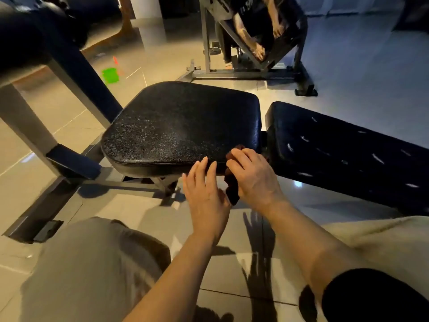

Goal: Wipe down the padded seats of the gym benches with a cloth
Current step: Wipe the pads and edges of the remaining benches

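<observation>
Right hand: the right hand [251,174] is curled round a bunched dark cloth [232,189] at the near right corner of the seat pad [181,122].
Left hand: the left hand [205,189] holds nothing, fingers straight, tips touching the near edge of the pad just left of the cloth.
Cloth: soft, light and limp, I judge; it will fold under the palm, so a bunched grip with the palm pressing flat suits it.
Seat pad: firm cushion with a grained, shiny cover, probably a little slick; most of it lies left and far of the hands.
Back pad [348,147]: to the right, just beside the seat, with pale scuffs or tears.
Hard to make out: most of the cloth is hidden under the hand; its true colour is unclear in dim light. The frame [30,126] at far left is cut off.
</observation>
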`<move>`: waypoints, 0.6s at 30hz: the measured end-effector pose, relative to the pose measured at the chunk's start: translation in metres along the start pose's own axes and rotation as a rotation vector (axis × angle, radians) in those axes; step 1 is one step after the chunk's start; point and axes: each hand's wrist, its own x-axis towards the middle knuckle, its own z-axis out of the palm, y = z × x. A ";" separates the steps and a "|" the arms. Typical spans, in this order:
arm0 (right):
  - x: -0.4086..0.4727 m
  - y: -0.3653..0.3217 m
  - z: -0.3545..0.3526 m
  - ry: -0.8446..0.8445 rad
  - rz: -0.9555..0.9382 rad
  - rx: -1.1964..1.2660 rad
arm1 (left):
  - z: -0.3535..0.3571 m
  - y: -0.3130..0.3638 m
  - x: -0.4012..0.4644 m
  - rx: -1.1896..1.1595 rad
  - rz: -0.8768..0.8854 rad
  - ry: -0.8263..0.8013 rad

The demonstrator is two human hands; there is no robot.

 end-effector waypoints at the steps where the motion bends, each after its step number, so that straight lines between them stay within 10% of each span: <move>1: -0.008 0.012 -0.006 -0.013 0.060 -0.008 | 0.004 0.010 -0.001 -0.002 0.004 -0.024; 18: -0.038 0.119 -0.088 0.225 0.469 0.349 | 0.040 0.131 0.093 0.132 0.355 -0.380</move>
